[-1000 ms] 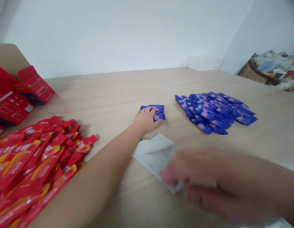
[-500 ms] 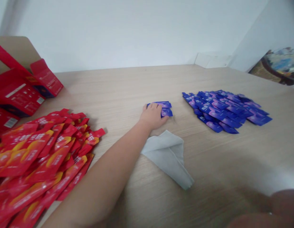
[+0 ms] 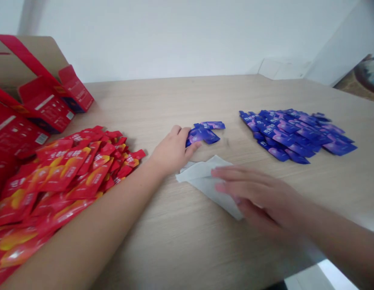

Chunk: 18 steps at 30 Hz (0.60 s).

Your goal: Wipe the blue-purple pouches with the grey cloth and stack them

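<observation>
My left hand [image 3: 174, 148] grips the left end of a blue-purple sachet [image 3: 201, 135] between thumb and fingers. Just behind that one, another blue-purple sachet [image 3: 215, 125] lies on the table. A folded pale grey-white cloth [image 3: 201, 177] is spread in front of them. Over its right part hovers my right hand [image 3: 259, 193], blurred, with fingers stretched out toward the left and nothing visible in them. Whether it touches the cloth I cannot tell.
To the left lies a heap of red-and-orange sachets [image 3: 75, 173], with open red cardboard boxes [image 3: 54, 108] behind. A pile of blue-purple sachets [image 3: 289, 133] sits on the right of the wooden table [image 3: 162, 100]. A white wall [image 3: 174, 40] rises at the back.
My right hand has come in from the lower right to the cloth. My left hand has shifted left and pinches a sachet that now lies askew. The view has turned slightly left.
</observation>
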Motion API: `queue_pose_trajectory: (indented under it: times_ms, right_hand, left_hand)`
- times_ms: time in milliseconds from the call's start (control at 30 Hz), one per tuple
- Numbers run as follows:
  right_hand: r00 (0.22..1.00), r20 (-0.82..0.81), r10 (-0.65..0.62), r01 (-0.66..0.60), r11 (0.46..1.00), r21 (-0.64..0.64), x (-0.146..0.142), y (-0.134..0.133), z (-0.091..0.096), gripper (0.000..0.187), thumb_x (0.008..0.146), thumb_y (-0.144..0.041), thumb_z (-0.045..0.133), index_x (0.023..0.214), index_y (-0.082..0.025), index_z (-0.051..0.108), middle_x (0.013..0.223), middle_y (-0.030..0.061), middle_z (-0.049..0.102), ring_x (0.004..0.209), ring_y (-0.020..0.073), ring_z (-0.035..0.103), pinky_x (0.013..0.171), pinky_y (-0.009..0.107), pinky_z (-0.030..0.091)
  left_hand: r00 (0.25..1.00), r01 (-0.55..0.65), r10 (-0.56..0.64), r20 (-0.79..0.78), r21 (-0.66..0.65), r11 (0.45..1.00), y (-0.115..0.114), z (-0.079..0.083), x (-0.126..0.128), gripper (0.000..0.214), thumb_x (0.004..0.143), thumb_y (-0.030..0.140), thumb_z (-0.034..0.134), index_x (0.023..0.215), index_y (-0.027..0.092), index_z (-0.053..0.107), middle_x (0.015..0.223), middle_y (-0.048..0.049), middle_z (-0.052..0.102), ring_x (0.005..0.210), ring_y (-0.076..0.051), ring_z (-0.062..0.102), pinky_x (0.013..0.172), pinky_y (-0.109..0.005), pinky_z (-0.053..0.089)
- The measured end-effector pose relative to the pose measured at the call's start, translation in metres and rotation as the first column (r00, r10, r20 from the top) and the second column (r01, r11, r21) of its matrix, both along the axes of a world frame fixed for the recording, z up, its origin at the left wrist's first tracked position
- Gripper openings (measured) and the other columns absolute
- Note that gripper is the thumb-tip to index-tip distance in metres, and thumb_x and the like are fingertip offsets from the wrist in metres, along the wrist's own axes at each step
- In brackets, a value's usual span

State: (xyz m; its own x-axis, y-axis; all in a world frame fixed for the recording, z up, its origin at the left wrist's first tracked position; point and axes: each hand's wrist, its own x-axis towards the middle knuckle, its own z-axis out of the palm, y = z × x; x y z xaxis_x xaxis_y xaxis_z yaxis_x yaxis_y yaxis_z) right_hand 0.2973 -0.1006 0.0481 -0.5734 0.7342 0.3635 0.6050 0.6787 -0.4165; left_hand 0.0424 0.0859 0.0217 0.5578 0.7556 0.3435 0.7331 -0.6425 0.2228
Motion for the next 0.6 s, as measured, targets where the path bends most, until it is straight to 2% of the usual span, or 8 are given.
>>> queue_pose_trajectory:
  times_ms: [133,233,300,333,400,467,533,600]
  right_hand:
    - [0.961,0.238,-0.142,0.151,0.988,-0.021,-0.032,0.054,-0.028,0.053,0.11,-0.036,0.056,0.162,-0.025,0.055,0.174,0.0176,0.046,0.162,0.0385,0.041,0.127,0.064,0.041]
    - [0.943,0.33,-0.046,0.064,0.997,-0.043,-0.039,0.088,-0.043,0.038,0.11,-0.032,0.054,0.144,-0.024,0.069,0.16,0.0167,0.061,0.148,0.0358,0.056,0.123,0.06,0.043]
    - [0.936,0.346,-0.067,0.097,0.993,-0.07,-0.034,0.115,-0.044,0.027,0.107,-0.022,0.054,0.124,-0.021,0.075,0.135,0.0151,0.075,0.127,0.0309,0.069,0.114,0.051,0.051]
    - [0.933,0.333,-0.138,0.172,0.982,-0.075,-0.03,0.129,-0.043,0.024,0.103,-0.018,0.055,0.116,-0.02,0.075,0.124,0.0147,0.078,0.118,0.0303,0.072,0.107,0.048,0.054]
    - [0.918,0.299,-0.261,0.293,0.954,-0.065,-0.021,0.153,-0.04,0.027,0.102,-0.015,0.052,0.12,-0.016,0.071,0.115,0.0157,0.078,0.105,0.0304,0.074,0.093,0.045,0.058]
    - [0.906,0.239,-0.35,0.372,0.927,-0.053,-0.015,0.167,-0.041,0.033,0.104,-0.018,0.047,0.132,-0.015,0.063,0.115,0.015,0.078,0.098,0.0296,0.074,0.086,0.042,0.058]
    - [0.916,0.172,-0.362,0.374,0.927,-0.043,-0.014,0.167,-0.046,0.034,0.105,-0.019,0.045,0.135,-0.017,0.061,0.119,0.014,0.078,0.103,0.0289,0.074,0.091,0.042,0.059]
    - [0.945,0.179,-0.275,0.284,0.959,-0.025,-0.018,0.157,-0.051,0.03,0.104,-0.018,0.046,0.128,-0.019,0.065,0.126,0.0145,0.076,0.115,0.0299,0.072,0.102,0.046,0.057]
  left_hand:
    - [0.993,0.048,-0.051,-0.103,-0.035,0.998,-0.019,-0.023,-0.057,0.061,0.111,0.056,0.051,0.158,0.017,0.048,0.137,-0.0173,0.06,0.123,-0.035,0.068,0.108,-0.049,0.057]
    - [0.976,0.124,-0.134,-0.172,-0.071,0.99,-0.025,-0.031,-0.082,0.063,0.11,0.056,0.052,0.162,0.021,0.047,0.144,-0.0179,0.061,0.127,-0.035,0.066,0.112,-0.052,0.054]
    - [0.965,0.148,-0.167,-0.201,-0.105,0.983,-0.028,-0.028,-0.084,0.055,0.11,0.048,0.053,0.16,0.026,0.052,0.148,-0.0147,0.062,0.136,-0.034,0.063,0.118,-0.051,0.05]
    - [0.962,0.149,-0.171,-0.212,-0.117,0.982,-0.03,-0.026,-0.082,0.051,0.11,0.044,0.053,0.158,0.029,0.056,0.15,-0.013,0.062,0.14,-0.033,0.061,0.121,-0.051,0.048]
    - [0.949,0.191,-0.222,-0.225,-0.153,0.97,-0.037,-0.021,-0.075,0.045,0.11,0.04,0.052,0.153,0.033,0.063,0.158,-0.0098,0.06,0.147,-0.032,0.057,0.126,-0.051,0.042]
    - [0.931,0.247,-0.296,-0.215,-0.228,0.942,-0.045,-0.018,-0.067,0.047,0.111,0.031,0.047,0.156,0.038,0.06,0.171,-0.0032,0.049,0.162,-0.03,0.042,0.134,-0.057,0.03]
    - [0.91,0.295,-0.363,-0.198,-0.305,0.905,-0.056,-0.017,-0.06,0.06,0.105,0.019,0.046,0.159,0.043,0.055,0.177,0.0025,0.041,0.169,-0.03,0.027,0.136,-0.063,0.02]
    - [0.921,0.286,-0.351,-0.17,-0.318,0.904,-0.068,-0.019,-0.054,0.062,0.101,0.018,0.051,0.158,0.041,0.056,0.18,0.0013,0.036,0.171,-0.032,0.021,0.137,-0.063,0.017]
